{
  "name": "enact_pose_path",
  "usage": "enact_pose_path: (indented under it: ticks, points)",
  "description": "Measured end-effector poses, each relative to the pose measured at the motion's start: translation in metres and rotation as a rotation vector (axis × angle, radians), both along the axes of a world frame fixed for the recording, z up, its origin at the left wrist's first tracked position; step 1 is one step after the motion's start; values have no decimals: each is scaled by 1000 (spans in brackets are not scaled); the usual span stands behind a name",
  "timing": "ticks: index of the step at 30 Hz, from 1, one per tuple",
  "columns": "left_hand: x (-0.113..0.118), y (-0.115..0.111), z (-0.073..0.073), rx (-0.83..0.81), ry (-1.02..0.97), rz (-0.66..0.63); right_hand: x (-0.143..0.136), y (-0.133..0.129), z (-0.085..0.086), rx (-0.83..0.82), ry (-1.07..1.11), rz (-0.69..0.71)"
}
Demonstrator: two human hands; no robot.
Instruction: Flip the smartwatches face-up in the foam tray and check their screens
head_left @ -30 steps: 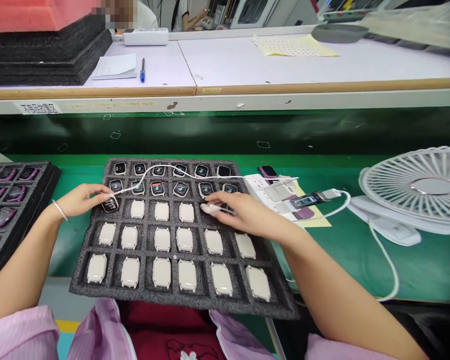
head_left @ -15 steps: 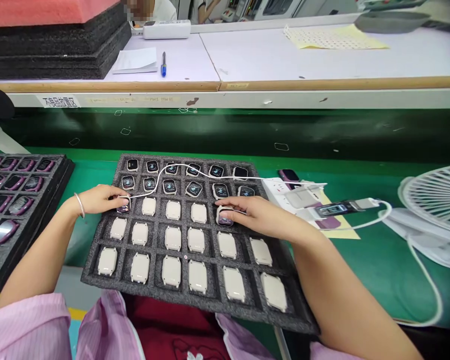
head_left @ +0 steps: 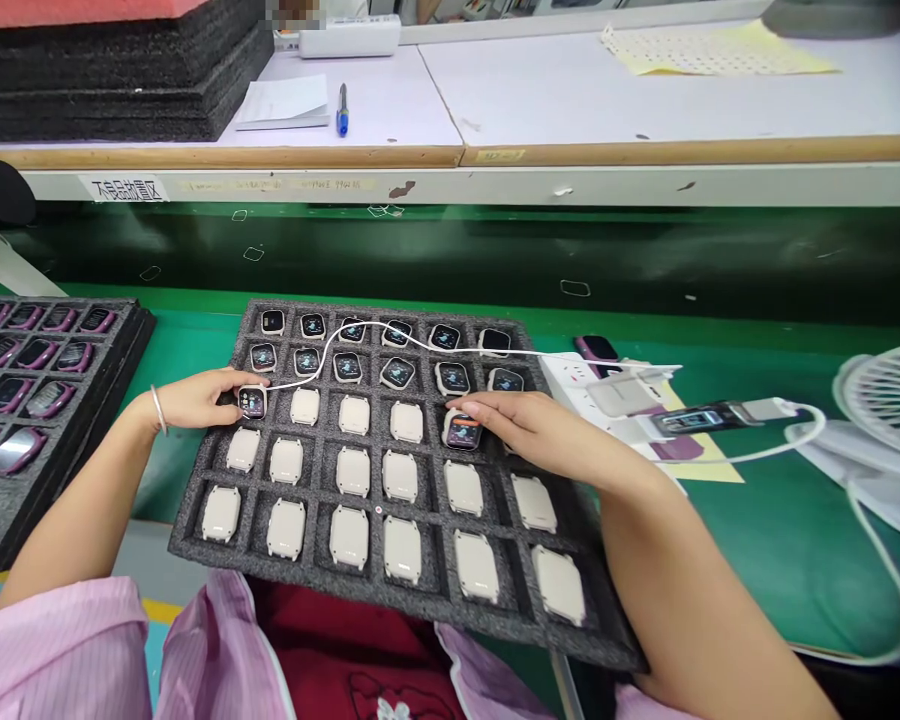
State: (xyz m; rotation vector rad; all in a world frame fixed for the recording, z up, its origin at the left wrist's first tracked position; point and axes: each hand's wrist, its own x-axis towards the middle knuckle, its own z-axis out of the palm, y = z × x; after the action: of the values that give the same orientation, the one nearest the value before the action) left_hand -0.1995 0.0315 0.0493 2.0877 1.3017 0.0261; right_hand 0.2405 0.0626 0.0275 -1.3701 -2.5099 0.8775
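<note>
My left hand (head_left: 199, 398) pinches a smartwatch (head_left: 253, 402) at the left end of the tray's middle row, its screen lit with icons. The tip of a white cable (head_left: 427, 348) reaches this watch's upper right side. My right hand (head_left: 529, 425) has its fingers closed at the top edge of another smartwatch (head_left: 463, 431) in the same row; an orange band shows on its lit screen. Both watches are at a black foam tray (head_left: 311, 585). Its two back rows hold watches screen up; pale watch bodies (head_left: 354, 470) lie back up nearer me.
Another foam tray (head_left: 131, 335) with purple watches stands at left. To the right are a white power strip (head_left: 570, 372), a purple-edged device (head_left: 596, 348), a charger with a small display (head_left: 701, 418) and a white fan (head_left: 889, 400). A shelf edge (head_left: 307, 157) runs across behind.
My right thumb has shifted off the right watch's screen to its top edge, and an orange band now shows there. My left fingers uncover more of the left watch's screen. The view has shifted slightly.
</note>
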Motion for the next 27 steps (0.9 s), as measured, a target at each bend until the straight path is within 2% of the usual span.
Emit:
enact_pose_path:
  ticks: [4,7,14,21,25,27]
  points:
    - [2,2,1,-78,-71,67,3,2,0,-1,-11,-27]
    - [4,5,0,-109,-107,164,6,4,0,-17,-18,8]
    - [9,13,0,-78,-89,169,1,6,7,4,-52,71]
    - [15,10,-8,-5,-123,326,-4,7,11,-5,-66,59]
    - [15,7,-8,8,-133,284,-3,8,12,14,-75,65]
    - [13,8,-8,9,-137,255,-5,7,13,83,-77,9]
